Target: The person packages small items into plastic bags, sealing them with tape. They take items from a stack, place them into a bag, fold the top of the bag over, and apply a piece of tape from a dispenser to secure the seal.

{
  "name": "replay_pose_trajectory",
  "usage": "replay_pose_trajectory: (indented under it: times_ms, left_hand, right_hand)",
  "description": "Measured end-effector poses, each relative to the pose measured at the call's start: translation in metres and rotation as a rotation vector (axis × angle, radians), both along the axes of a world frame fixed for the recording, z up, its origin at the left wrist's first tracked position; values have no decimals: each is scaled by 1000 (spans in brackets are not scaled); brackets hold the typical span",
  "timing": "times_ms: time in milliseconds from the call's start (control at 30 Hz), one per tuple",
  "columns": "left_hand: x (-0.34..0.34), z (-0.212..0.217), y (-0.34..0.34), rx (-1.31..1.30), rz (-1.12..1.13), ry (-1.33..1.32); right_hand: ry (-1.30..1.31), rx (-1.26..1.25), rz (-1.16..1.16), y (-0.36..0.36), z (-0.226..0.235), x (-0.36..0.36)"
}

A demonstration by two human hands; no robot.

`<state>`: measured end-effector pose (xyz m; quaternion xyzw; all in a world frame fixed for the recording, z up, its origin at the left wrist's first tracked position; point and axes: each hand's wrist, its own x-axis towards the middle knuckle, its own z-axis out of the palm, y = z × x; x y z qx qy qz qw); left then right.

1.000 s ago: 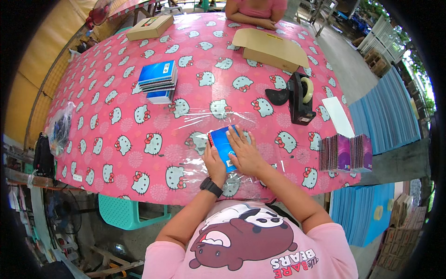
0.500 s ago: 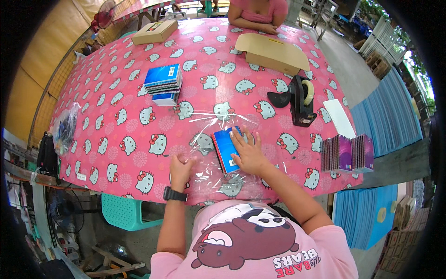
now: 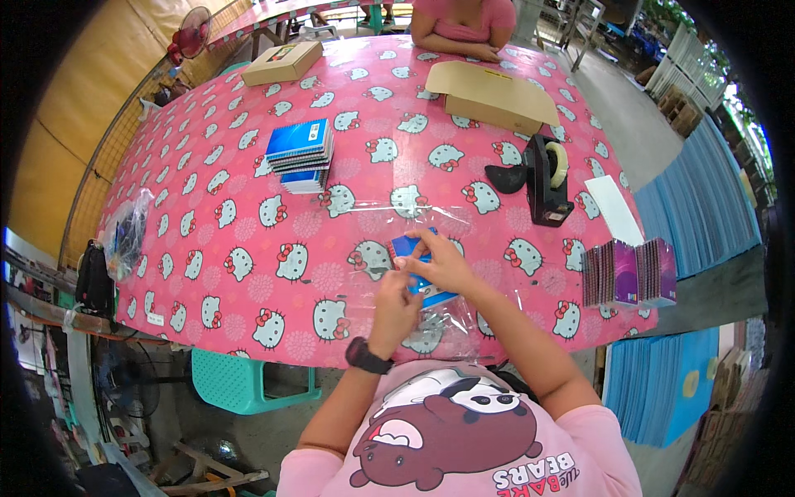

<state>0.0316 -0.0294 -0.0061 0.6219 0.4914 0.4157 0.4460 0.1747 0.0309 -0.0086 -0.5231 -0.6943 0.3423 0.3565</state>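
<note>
A blue spiral notebook (image 3: 439, 297) lies on a sheet of clear plastic film (image 3: 451, 217) in front of me, partly covered by my hands. My right hand (image 3: 448, 267) rests over its upper part, fingers bent, thumb and forefinger apart. Close below that thumb is my left hand (image 3: 396, 305), closed at the notebook's left edge and apparently pinching the film; its fingertips are partly hidden. The film's glossy folds also show below the notebook, near the table's front edge.
Blue notebooks (image 3: 300, 139) are stacked ahead to the left. A black tape dispenser (image 3: 546, 186), a white strip (image 3: 614, 210) and purple notebooks (image 3: 614, 273) stand on the right. Farther back are an opened carton (image 3: 493, 93), a closed box (image 3: 282, 63) and a seated person (image 3: 464, 29).
My left hand has moved right, from beside the notebook to its edge. My right hand has gone from lying flat on the cover to bent fingers, its thumb near my left hand.
</note>
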Motion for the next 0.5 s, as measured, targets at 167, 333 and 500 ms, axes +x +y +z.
replay_pose_trajectory:
  times_ms: [167,333,500]
  left_hand:
    - [12,0,-11,244,-173,205]
    - [-24,-6,-1,-125,-17,-96]
    - [-33,-33,5,282,90,145]
  right_hand:
    - [-48,-265,-38,7,14,-4]
    - [-41,-293,-86,10,16,3]
    - [22,-368,-55,13,15,7]
